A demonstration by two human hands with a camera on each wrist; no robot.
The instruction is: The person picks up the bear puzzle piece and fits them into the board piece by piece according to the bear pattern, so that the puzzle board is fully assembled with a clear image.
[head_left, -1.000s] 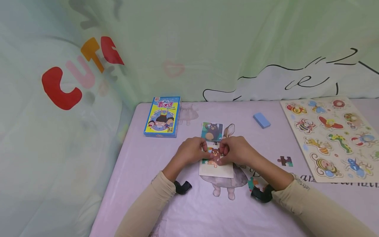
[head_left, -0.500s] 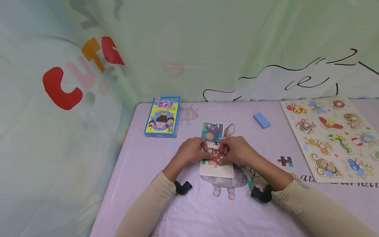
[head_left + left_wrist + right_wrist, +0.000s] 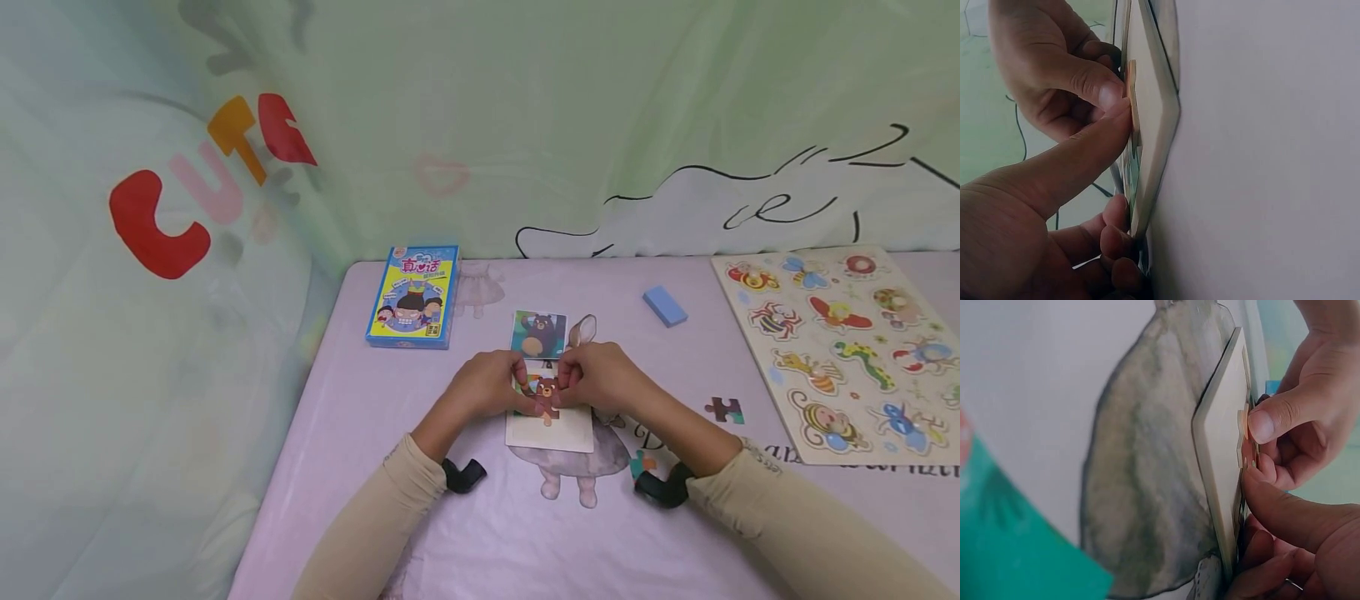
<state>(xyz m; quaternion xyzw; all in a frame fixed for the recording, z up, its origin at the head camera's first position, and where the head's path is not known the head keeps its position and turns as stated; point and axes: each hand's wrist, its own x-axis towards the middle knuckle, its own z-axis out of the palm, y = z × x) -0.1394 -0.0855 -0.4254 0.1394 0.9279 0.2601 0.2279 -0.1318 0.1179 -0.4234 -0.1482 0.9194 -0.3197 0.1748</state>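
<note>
A small pale wooden puzzle board (image 3: 551,437) lies on the cloth, with a brown bear jigsaw picture (image 3: 547,388) partly put together in it. My left hand (image 3: 489,385) is at the picture's left side; its thumb is on a piece and its other fingers curl by the board's edge, as the left wrist view shows. From the right, my right hand (image 3: 606,382) pinches at the picture with bent thumb and fingers. Both thumbs nearly meet over an orange-brown jigsaw piece (image 3: 1243,424). The hands hide part of the picture. Just beyond lies a bear picture card (image 3: 538,334).
One loose jigsaw piece (image 3: 724,409) lies right of the hands; another piece (image 3: 642,463) lies near the right wrist strap (image 3: 662,490). A blue block (image 3: 664,306), a blue-yellow card box (image 3: 414,297) and a wooden insect board (image 3: 840,358) stand farther out.
My left thumb has slid down and right over the lower part of the bear picture. My right thumb has shifted slightly upward. The board stays in place.
</note>
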